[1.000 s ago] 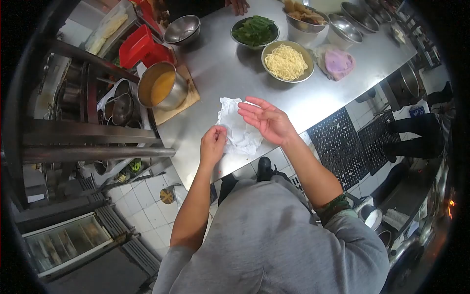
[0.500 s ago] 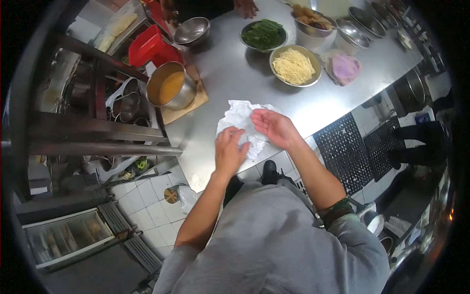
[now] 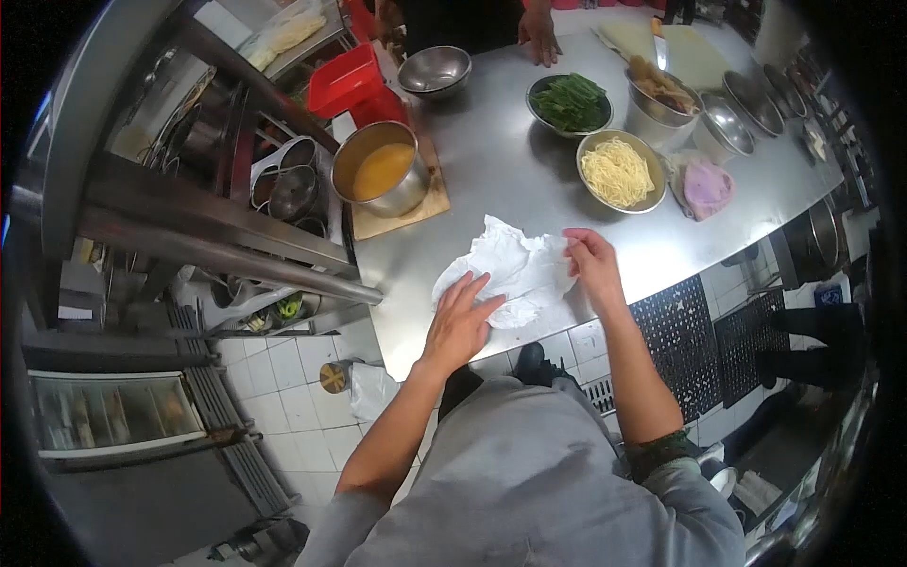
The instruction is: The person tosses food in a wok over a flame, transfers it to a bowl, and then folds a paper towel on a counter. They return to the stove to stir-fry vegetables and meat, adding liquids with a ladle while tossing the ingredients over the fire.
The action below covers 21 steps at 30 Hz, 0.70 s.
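A crumpled white sheet (image 3: 521,269), paper or thin cloth, lies partly spread near the front edge of the steel table (image 3: 510,189). My left hand (image 3: 457,326) rests on its lower left part, fingers stretched out and apart. At the sheet's right edge, my right hand (image 3: 595,269) pinches a corner between thumb and fingers. Beyond it stand a bowl of pale noodles (image 3: 619,172) and a bowl of cut green vegetables (image 3: 571,102). To the left, a metal pot of orange-yellow liquid (image 3: 383,172) sits on a wooden board (image 3: 432,200).
A metal bowl (image 3: 435,71) and a red bin (image 3: 345,80) are at the back left. Toward the right are a purple cloth (image 3: 707,187), a container of brown food (image 3: 661,90) and a knife (image 3: 659,45). Another person's hand (image 3: 540,36) touches the far edge. A steel rail (image 3: 227,255) runs along the left.
My right hand has turned from open palm to a pinch at the sheet's right edge. The sheet is spread wider. My left hand has flattened onto it. The camera view has shifted.
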{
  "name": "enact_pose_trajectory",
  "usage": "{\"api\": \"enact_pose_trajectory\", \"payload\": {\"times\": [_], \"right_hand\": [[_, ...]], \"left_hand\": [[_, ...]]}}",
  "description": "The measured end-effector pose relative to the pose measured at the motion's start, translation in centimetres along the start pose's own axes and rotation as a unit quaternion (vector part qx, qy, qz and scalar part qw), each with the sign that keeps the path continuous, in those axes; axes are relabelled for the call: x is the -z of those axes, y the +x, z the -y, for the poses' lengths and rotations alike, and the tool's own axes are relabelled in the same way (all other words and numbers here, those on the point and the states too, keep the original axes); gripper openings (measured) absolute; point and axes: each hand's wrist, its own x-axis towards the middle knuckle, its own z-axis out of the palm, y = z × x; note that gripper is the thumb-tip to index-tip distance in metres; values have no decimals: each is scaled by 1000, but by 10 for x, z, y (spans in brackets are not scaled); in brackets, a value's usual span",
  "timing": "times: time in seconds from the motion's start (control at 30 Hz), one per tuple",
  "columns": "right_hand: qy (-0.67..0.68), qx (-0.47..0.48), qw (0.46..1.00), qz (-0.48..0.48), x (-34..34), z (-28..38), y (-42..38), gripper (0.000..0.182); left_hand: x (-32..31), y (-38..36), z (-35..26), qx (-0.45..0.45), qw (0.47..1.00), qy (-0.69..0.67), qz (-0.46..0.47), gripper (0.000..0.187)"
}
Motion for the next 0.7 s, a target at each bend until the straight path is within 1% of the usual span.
{"api": "enact_pose_trajectory", "payload": {"times": [0.03, 0.1, 0.17, 0.2, 0.27, 0.3, 0.33, 0.37, 0.43, 0.47, 0.5, 0.53, 0.57, 0.63, 0.67, 0.7], "right_hand": [[-141, 97, 984, -43, 8, -8, 5, 29], [-265, 79, 960, -50, 9, 7, -3, 31], [-368, 112, 923, 8, 10, 1, -4, 30], [-417, 128, 899, 35, 10, -1, -3, 31], [-405, 104, 908, 39, 4, -3, -5, 30], [-400, 88, 911, 44, 0, -4, -9, 31], [-385, 104, 917, 28, -3, -5, -12, 30], [-352, 91, 931, 36, -1, -6, -10, 30], [-285, 59, 956, 49, 8, -10, -10, 29], [-220, 1, 973, 63, 13, -9, -11, 28], [-155, -60, 983, 77, 19, -5, -11, 27], [-88, -117, 985, 90, 24, 0, -13, 26], [-43, -136, 986, 87, 26, 3, -17, 23], [48, -168, 981, 81, 26, 15, -22, 17], [75, -190, 976, 75, 24, 21, -25, 20], [69, -174, 980, 74, 22, 23, -25, 21]], "left_hand": [[4, 0, -2, 4, 1000, -7, -8, 59], [13, 2, -12, 20, 999, 3, -32, 58], [20, 4, -24, 41, 996, 39, -64, 55], [21, 5, -30, 28, 997, 26, -64, 53], [19, 0, -42, 5, 998, -1, -64, 49], [12, -5, -40, 11, 999, -4, -46, 46], [0, -10, -32, 16, 999, -7, -29, 43], [-4, -9, -28, 19, 1000, -7, -14, 40], [-8, -12, -16, 48, 993, -66, -86, 34], [-7, -14, -13, 63, 986, -98, -118, 31], [0, -15, -13, 76, 973, -137, -169, 23], [8, -20, -16, 173, 933, -263, -172, 19], [16, -22, -18, 264, 869, -381, -172, 16], [10, -27, 7, 276, 850, -411, -181, 16], [8, -26, 15, 283, 840, -425, -186, 17], [4, -26, 20, 300, 838, -417, -186, 18]]}}
